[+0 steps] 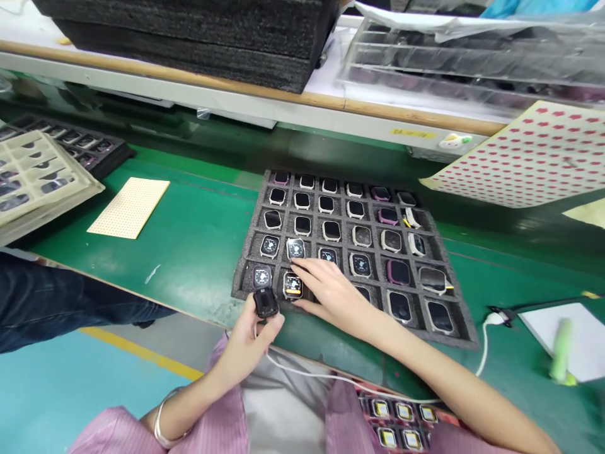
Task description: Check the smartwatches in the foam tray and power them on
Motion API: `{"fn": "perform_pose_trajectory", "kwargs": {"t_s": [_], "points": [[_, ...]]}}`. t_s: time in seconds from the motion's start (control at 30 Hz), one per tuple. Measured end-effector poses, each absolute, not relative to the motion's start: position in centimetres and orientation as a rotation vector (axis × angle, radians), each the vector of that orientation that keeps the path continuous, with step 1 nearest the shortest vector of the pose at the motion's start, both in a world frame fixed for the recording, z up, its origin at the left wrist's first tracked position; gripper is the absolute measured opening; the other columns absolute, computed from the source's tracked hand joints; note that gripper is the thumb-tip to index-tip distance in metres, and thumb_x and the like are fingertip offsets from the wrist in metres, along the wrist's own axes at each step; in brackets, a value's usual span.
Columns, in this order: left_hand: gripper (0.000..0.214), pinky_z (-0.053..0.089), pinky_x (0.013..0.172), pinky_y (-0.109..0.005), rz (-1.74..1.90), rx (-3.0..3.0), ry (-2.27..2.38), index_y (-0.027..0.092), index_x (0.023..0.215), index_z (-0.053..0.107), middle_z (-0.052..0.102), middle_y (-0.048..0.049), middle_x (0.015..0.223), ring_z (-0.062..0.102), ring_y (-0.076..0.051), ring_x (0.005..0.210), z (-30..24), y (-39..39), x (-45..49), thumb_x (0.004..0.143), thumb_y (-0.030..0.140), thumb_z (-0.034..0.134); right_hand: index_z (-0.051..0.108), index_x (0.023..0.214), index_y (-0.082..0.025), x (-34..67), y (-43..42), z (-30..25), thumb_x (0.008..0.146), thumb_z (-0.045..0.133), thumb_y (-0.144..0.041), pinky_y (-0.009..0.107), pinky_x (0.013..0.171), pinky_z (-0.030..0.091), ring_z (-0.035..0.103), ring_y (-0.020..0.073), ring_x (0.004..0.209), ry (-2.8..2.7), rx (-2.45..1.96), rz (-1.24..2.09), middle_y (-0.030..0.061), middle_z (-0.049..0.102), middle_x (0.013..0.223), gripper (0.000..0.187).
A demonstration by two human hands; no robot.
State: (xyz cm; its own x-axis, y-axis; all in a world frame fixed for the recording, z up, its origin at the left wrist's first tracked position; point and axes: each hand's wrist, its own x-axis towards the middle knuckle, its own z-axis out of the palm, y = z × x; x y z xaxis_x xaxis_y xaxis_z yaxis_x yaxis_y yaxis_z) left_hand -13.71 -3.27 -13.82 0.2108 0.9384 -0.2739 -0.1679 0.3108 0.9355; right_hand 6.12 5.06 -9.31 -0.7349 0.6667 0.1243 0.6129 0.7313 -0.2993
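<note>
My left hand (253,337) is closed around a small black device (265,302) with a white cable (321,374), held over the tray's near left corner. Just beyond it, a smartwatch case (261,276) with a lit face sits in its compartment. My right hand (333,295) reaches over the front rows, fingertips at the far edge and thumb at the near edge of a lit smartwatch (293,285) showing an orange bar. Beyond those fingers lies another lit smartwatch (295,248). The dark foam tray (239,277) holds several strapless watches; my right hand partly covers some.
Black foam blocks (198,44) and clear plastic trays (454,57) stand on the shelf above. A yellow dotted sheet (128,208) and cream trays (47,183) lie left. A red-dotted sheet (524,154) hangs right, above a blurred green marker (561,350) and white paper (586,337).
</note>
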Motion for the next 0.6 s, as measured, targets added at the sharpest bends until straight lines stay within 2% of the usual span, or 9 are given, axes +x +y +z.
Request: {"fn": "perform_pose_trajectory", "kwargs": {"t_s": [0.13,0.23,0.37,0.47,0.6], "points": [[0.029,0.042,0.045,-0.016,0.888,0.957,0.966,0.020,0.105,0.042,0.048,0.0005,0.086,0.044,-0.007,0.061,-13.1,-2.5,-12.9,0.088,0.038,0.057,0.060,0.114,-0.013,8.3,5.0,-6.9,0.077,0.074,-0.015,0.053,0.098,0.043,0.044,0.0359,0.124,-2.893,-1.105,0.276,0.0179,0.049,0.134,0.040],[0.030,0.046,0.046,-0.017,0.867,0.991,0.877,0.019,0.106,0.043,0.050,-0.0020,0.091,0.049,-0.009,0.066,-12.9,-1.3,-11.6,0.087,0.037,0.057,0.059,0.115,-0.015,9.8,4.9,-6.8,0.073,0.075,-0.012,0.056,0.097,0.043,0.041,0.0377,0.126,-2.953,-1.183,0.292,0.0179,0.047,0.136,0.045],[0.031,0.048,0.048,-0.019,0.889,1.012,0.812,0.018,0.104,0.045,0.052,-0.0022,0.090,0.051,-0.011,0.068,-12.9,0.4,-9.9,0.085,0.038,0.060,0.057,0.114,-0.017,11.3,4.9,-7.9,0.078,0.074,-0.020,0.055,0.102,0.039,0.038,0.0356,0.130,-2.835,-1.203,0.445,0.0162,0.042,0.141,0.040],[0.030,0.050,0.057,-0.021,0.880,1.029,0.779,0.018,0.103,0.047,0.053,-0.0018,0.089,0.053,-0.011,0.073,-12.9,1.2,-9.1,0.084,0.034,0.062,0.055,0.113,-0.019,12.2,4.7,-8.0,0.079,0.073,-0.028,0.051,0.102,0.041,0.043,0.0318,0.127,-2.583,-1.211,0.636,0.0152,0.042,0.140,0.040],[0.033,0.050,0.076,-0.026,0.815,1.058,0.691,0.017,0.108,0.049,0.057,-0.0041,0.098,0.057,-0.014,0.085,-12.8,1.3,-8.4,0.082,0.028,0.066,0.051,0.121,-0.022,11.9,3.8,-7.3,0.084,0.067,-0.027,0.045,0.100,0.044,0.050,0.0261,0.121,-2.374,-1.135,0.755,0.0105,0.052,0.131,0.040]]}}
